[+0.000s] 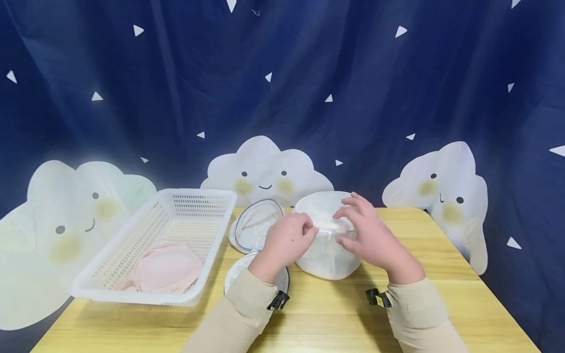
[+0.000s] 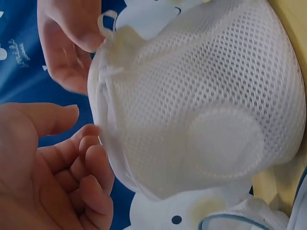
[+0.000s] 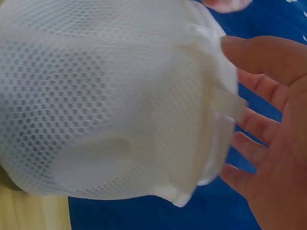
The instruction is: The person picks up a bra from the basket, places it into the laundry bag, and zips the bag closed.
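A white mesh laundry bag [image 1: 328,257], rounded like a drum, stands on the table in front of me. My left hand [image 1: 289,240] is at the left of its upper rim, fingers curled and fingertips at the rim. In the left wrist view the thumb stands apart from those fingers, with nothing held between them. At the right side of the rim is my right hand [image 1: 371,235], its fingers spread loosely. The right wrist view shows its thumb [image 3: 264,55] close to a small tab [image 3: 229,103] on the rim. A round pale patch [image 2: 228,141] marks the mesh side.
Left of the mesh bag lies a second white bag [image 1: 257,226] with dark blue trim, partly hidden by my left arm. A white plastic basket [image 1: 216,245] holding a pale pink bra [image 1: 167,267] stands farther left. Behind the table hangs a dark blue curtain [image 1: 282,98].
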Demonstrator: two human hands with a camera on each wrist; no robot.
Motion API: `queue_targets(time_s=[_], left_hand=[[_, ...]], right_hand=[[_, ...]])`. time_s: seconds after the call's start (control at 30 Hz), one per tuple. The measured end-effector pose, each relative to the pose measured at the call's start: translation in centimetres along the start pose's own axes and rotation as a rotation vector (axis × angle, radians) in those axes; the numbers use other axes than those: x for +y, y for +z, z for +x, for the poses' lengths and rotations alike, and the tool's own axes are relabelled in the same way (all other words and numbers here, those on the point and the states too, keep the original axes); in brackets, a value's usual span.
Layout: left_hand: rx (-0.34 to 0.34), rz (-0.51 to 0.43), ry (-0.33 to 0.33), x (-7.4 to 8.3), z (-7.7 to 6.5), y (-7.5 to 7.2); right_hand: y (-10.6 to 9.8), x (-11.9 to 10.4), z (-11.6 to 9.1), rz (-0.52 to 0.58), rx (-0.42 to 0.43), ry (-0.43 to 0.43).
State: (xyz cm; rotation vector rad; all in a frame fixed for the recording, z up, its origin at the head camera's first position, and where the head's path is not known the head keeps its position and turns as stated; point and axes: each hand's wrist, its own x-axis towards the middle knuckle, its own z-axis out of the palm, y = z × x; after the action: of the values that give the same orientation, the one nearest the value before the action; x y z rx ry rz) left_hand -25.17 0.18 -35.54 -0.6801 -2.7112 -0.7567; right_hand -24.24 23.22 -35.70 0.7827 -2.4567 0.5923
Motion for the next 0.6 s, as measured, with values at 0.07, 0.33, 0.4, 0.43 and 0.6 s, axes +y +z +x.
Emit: queue_targets(time_s=[0.07,0.33,0.4,0.43,0.6], left_hand=[[-0.031,0.028,0.02,0.3,-0.1,0.2],[-0.111,0.144,0.09,1.1,-0.4,1.3],[-0.114,0.154,0.105,1.1,-0.4,1.7],[-0.111,0.158,0.111,1.1,-0.4,1.8],[-0.062,0.16,0.116,1.1,-0.3,2.5]], right_hand=[[0.6,-0.1,0.1,-0.036,-0.006,-0.024],[2.1,0.2,0.2,-0.118,0.089,-0.106],[2.3,0.3,0.3,-0.129,0.111,-0.111],[2.3,0.3,0.3,-0.131,0.115,-0.111],[2.4,0.4,0.4,-0.131,0.113,-0.123]])
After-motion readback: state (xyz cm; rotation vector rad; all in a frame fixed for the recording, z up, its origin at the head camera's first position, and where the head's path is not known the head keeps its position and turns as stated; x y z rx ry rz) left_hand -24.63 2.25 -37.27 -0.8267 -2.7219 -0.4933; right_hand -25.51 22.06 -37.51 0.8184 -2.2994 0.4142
